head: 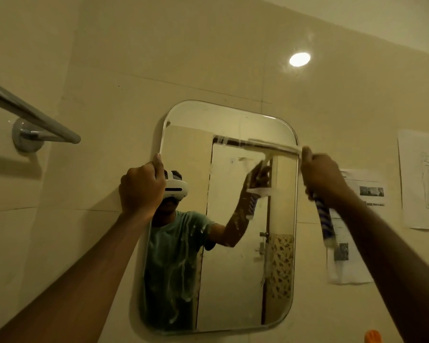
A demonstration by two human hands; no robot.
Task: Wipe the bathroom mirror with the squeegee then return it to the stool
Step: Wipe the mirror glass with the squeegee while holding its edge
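**Forearms raised, blade high on the glass: where this stroke could fail**

Left of the mirror (233, 280), a towel rail (35, 115) juts from the wall. The left hand (140, 186) has its fingers curled round the mirror's left edge. If that hold slackens, a hard pull could rock the glass on its mount. Pale streaks (183, 256) run down the mirror's lower left, not yet cleared.

Near the mirror's top right, the squeegee (273, 147) lies with its blade across the glass, blurred. The right hand (322, 177) is wrapped round its blue-and-white handle, just off the mirror's right edge. A tilted blade would likely skip and leave lines, and wet fingers could slip on the handle.

Right of the mirror, papers (421, 179) on the wall may catch drips. No stool is in view.
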